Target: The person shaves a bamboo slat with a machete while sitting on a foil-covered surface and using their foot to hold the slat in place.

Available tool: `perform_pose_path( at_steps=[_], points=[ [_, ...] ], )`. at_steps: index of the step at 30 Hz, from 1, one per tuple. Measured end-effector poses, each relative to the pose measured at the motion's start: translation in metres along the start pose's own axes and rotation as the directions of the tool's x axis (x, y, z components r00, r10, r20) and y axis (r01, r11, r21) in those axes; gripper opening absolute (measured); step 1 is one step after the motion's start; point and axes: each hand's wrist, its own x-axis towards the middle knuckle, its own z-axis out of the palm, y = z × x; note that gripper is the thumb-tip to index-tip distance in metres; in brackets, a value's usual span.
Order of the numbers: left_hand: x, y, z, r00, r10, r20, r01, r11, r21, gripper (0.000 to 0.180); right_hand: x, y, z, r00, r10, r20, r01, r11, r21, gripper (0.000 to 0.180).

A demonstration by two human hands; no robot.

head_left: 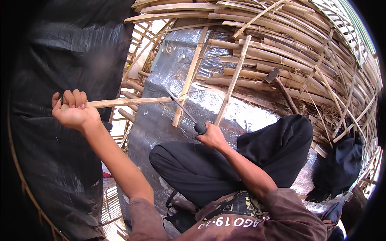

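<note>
My left hand (74, 110), raised at the left, has its fingers curled round one end of a pale split bamboo strip (128, 102). The strip points right, across to the middle of the view. In my right hand (213, 137), in front of my crossed legs, is the dark handle of a long, thin-bladed knife (185, 109). Its grey blade slants up and left and crosses the strip's far end; whether it cuts into the strip I cannot tell. Two longer bamboo pieces lie just beyond, one left (192, 78) and one right (234, 80).
Shiny plastic sheeting (144, 132) covers the surface under me. A hammer (283, 90) with a wooden handle rests on stacked bamboo slats (257, 52) at the far right. Black sheeting (68, 52) hangs along the left. A dark cloth (337, 168) lies at the right.
</note>
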Motion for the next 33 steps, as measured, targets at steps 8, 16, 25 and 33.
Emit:
perform_pose_path(
  at_steps=[8, 16, 25, 33],
  points=[
    [0.004, -0.005, -0.021, 0.998, -0.020, -0.064, 0.020, 1.000, -0.010, 0.017, -0.006, -0.037, -0.007, 0.996, -0.057, 0.069, 0.056, 0.998, 0.018, 0.044],
    [0.016, -0.013, -0.020, 0.993, -0.028, -0.110, 0.032, 0.999, 0.033, 0.017, 0.016, 0.003, -0.010, 0.996, 0.087, 0.001, -0.087, 0.996, -0.024, 0.038],
    [0.023, -0.017, -0.010, 0.991, -0.015, -0.135, 0.029, 0.995, 0.099, 0.018, -0.014, -0.027, -0.010, 0.998, -0.054, 0.037, 0.054, 0.999, 0.004, 0.039],
    [0.018, -0.017, -0.011, 0.988, -0.027, -0.154, 0.040, 0.996, 0.085, 0.015, -0.029, -0.031, -0.013, 0.998, -0.043, 0.037, 0.043, 0.999, -0.008, 0.040]
  ],
)
